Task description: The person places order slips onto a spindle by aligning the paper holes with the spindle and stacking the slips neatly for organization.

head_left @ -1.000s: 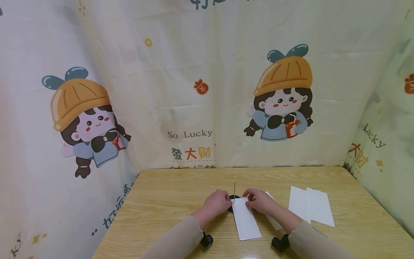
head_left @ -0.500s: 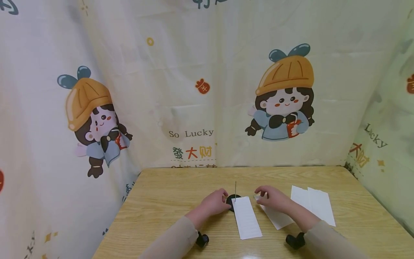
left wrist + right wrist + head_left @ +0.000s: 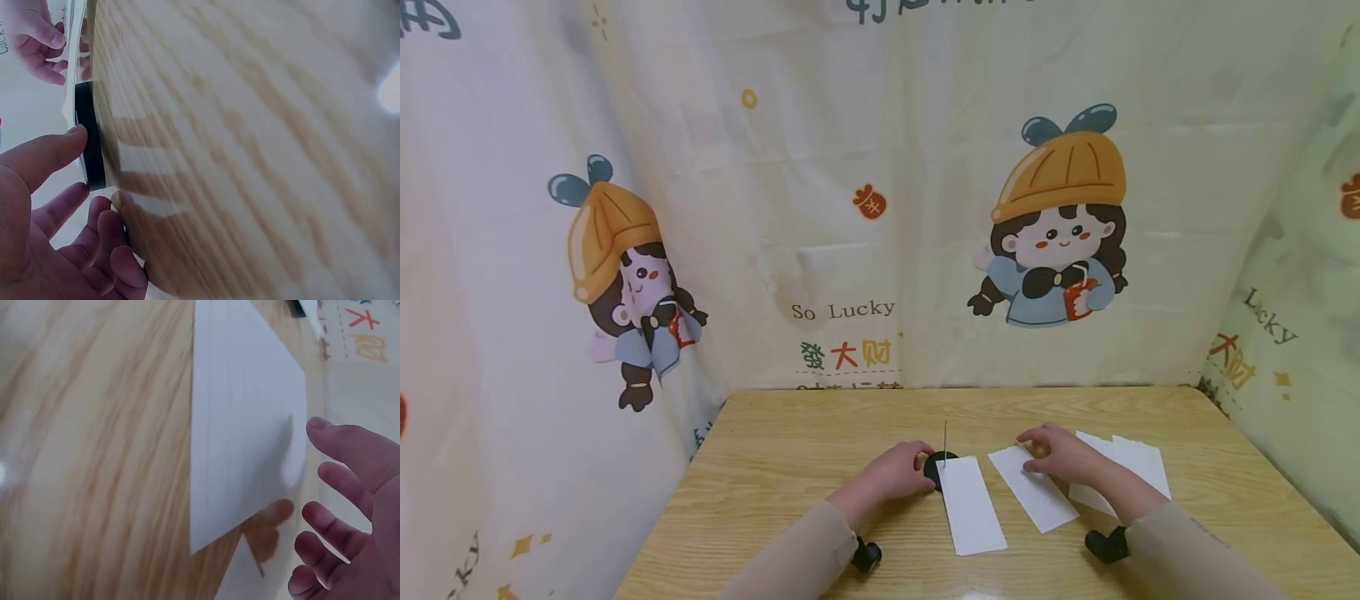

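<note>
A receipt spike stands near the middle of the table, its round black base (image 3: pixel 931 471) under a thin upright rod (image 3: pixel 945 440). Thumb and index finger of my left hand (image 3: pixel 897 473) grip the base's edge; the left wrist view shows the base (image 3: pixel 92 140) between them. A lined white paper slip (image 3: pixel 973 510) has its top left corner at the rod and lies slanting toward me. My right hand (image 3: pixel 1063 458) hovers with spread, slightly bent fingers over a second slip (image 3: pixel 1039 498). In the right wrist view, that slip (image 3: pixel 244 419) lies beside the fingers, not grasped.
More white slips (image 3: pixel 1141 468) lie side by side at the right, partly behind my right hand and forearm. The wooden table (image 3: pixel 790 450) ends at a printed curtain (image 3: pixel 820 233) behind and at both sides.
My right hand has left the slip at the spike and moved right, above the second slip, which now shows more fully. My left hand stays at the base.
</note>
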Demonstrator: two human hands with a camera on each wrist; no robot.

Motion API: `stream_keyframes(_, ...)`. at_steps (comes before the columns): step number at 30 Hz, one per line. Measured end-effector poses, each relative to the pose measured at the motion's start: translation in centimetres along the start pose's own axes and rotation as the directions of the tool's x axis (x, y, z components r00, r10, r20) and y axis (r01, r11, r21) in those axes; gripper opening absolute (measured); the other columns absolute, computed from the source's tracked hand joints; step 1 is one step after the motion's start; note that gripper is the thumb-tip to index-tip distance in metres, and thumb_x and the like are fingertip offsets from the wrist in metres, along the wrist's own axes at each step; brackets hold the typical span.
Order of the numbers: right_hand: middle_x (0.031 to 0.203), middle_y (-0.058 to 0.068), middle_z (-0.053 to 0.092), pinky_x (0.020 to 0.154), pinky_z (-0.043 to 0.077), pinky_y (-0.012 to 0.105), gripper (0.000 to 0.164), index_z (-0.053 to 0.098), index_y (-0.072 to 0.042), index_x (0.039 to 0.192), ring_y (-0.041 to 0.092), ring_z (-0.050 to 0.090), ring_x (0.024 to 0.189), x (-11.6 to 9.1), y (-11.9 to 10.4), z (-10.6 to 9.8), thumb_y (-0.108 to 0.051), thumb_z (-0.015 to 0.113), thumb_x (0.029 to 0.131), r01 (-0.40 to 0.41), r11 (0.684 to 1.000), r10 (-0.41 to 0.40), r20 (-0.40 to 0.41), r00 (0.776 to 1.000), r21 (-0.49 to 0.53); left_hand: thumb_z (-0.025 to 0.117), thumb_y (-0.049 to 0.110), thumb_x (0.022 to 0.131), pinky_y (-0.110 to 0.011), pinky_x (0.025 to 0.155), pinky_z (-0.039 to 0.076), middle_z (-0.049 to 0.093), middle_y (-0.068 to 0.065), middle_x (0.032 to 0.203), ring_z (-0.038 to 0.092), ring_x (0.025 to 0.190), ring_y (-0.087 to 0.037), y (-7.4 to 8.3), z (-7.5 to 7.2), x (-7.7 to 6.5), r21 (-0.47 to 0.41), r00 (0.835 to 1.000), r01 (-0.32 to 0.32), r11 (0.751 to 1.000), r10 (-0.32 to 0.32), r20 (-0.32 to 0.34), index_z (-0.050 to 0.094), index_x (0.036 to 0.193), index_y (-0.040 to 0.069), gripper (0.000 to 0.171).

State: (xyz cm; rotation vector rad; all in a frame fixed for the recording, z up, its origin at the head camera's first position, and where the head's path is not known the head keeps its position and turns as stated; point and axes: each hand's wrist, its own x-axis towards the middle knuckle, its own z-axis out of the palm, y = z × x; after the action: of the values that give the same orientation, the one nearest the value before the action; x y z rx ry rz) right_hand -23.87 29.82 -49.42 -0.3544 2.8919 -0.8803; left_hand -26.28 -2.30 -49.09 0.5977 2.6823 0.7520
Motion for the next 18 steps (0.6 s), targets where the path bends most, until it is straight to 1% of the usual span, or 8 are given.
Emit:
stream_keyframes(4, 0.108, 0.009, 0.057, 0.086, 0.047, 0.051, 0.044, 0.067, -0.009, 0.121, 0.029, 0.056, 0.1, 0.19, 0.43, 0.1, -0.024, 0.082, 0.082, -0.002, 1.0, 0.002, 0.011, 1.0, -0.016, 0.081, 0.028, 0.083, -0.034, 0.071, 0.043, 0.053, 0.002, 0.089, 0.05, 0.078, -0.017, -0.02, 0.04, -0.03, -0.009, 1.0, 0.007, 1.0, -0.007, 0.001, 0.062, 0.126, 0.019, 0.048)
stream_keyframes(12, 0.103, 0.005, 0.056, 0.084, 0.046, 0.047, 0.038, 0.07, -0.014, 0.113, 0.024, 0.054, 0.095, 0.42, 0.51, 0.1, -0.027, 0.083, 0.08, 0.011, 0.997, -0.01, 0.024, 1.0, -0.07, 0.081, 0.03, 0.083, -0.034, 0.072, 0.043, 0.053, 0.003, 0.089, 0.051, 0.079, -0.016, -0.08, 0.17, 0.1, -0.001, 1.0, 0.017, 1.0, -0.017, 0.008, 0.062, 0.126, 0.021, 0.047)
stream_keyframes(18, 0.102, 0.006, 0.055, 0.086, 0.046, 0.05, 0.035, 0.069, -0.015, 0.109, 0.028, 0.056, 0.097, 0.81, 0.66, 0.1, -0.026, 0.084, 0.08, 0.026, 0.996, -0.023, 0.036, 0.999, -0.085, 0.081, 0.029, 0.083, -0.034, 0.071, 0.043, 0.053, 0.002, 0.089, 0.051, 0.078, -0.017, -0.11, 0.04, 0.15, 0.003, 1.0, 0.018, 1.0, -0.018, 0.004, 0.062, 0.126, 0.021, 0.048)
